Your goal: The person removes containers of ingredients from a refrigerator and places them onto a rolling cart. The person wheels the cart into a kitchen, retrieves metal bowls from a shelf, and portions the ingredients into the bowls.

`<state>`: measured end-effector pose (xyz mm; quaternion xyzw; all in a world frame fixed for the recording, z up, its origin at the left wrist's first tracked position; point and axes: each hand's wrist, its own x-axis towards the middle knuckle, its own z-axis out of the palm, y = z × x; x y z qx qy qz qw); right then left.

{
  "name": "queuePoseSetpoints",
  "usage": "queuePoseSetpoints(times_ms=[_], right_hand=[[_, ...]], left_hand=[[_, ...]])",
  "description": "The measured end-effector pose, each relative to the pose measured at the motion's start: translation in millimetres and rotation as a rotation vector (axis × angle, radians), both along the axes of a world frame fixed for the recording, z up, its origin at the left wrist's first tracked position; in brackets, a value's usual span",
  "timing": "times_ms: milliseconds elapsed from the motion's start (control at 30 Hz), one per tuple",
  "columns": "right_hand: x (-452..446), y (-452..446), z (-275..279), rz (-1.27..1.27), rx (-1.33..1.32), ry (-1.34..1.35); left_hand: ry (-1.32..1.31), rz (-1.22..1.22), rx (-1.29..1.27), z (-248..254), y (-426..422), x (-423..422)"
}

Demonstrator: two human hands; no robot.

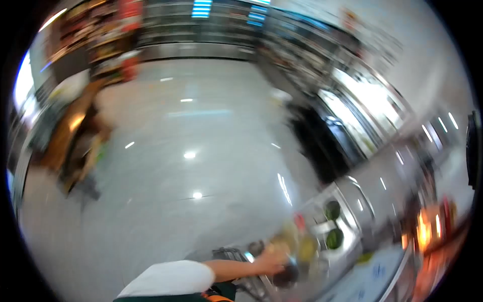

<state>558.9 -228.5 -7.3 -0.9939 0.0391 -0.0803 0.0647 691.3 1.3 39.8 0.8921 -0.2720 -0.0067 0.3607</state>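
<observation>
My left hand [273, 260] reaches out to the right from a white sleeve [168, 278], over the near end of a steel counter. Motion smears its fingers, so their grip cannot be made out. Around it stand blurred yellowish containers [307, 247], one near a red top [300, 221]. A dark round container [286, 278] sits just below the hand, and a small dark round item [256, 247] lies to its left. Farther right, two round openings with green contents [334, 238] are set in a steel tray [347, 214]. My right hand is out of view.
Pale glossy floor [191, 126] spreads ahead. A brown wooden table [75, 123] stands at left, with shelves [108, 40] behind it. Glass-fronted cabinets [196, 32] line the back. A dark object [319, 143] and a lit case [370, 98] stand at right.
</observation>
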Motion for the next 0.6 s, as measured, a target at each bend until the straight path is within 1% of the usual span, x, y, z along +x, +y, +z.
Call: queuePoseSetpoints(times_ms=[33,67,100,133,167,200,233,267,333,367,400,533,600], right_hand=[[17,-27,-5,-0.038,0.025,0.012],[19,-49,-13,-0.098,0.036,0.033],[43,-49,6,-0.244,0.386,-0.148],[70,-52,41,-0.343,0.434,-0.106],[91,-74,38,-0.355,0.403,-0.129],[118,-104,28,-0.348,0.375,-0.156],[147,-136,17,-0.402,0.391,-0.167],[172,-166,7,-0.397,0.416,-0.163],[226,-218,11,-0.416,0.451,-0.149],[220,-178,39,-0.399,0.413,-0.192],[245,-204,35,-0.380,0.382,-0.224],[328,-284,25,-0.377,0.362,-0.241],[368,-317,18,-0.380,0.339,-0.315]], left_hand=[[-0.250,0.077,-0.059,0,-16,22],[-0.143,0.103,-0.055,13,-34,45],[-0.170,0.079,0.092,5,-55,71],[-0.207,0.070,0.078,8,-75,98],[-0.220,0.093,0.089,10,-99,123],[-0.236,0.033,0.091,9,-131,148],[-0.267,0.044,0.079,6,-160,174],[-0.289,0.062,0.072,3,-187,197],[-0.258,0.022,0.107,-1,-245,255],[-0.248,0.030,0.105,18,-209,247],[-0.247,0.009,0.104,12,-235,271],[-0.235,-0.006,0.110,24,-310,360],[-0.263,0.000,0.050,32,-342,401]])
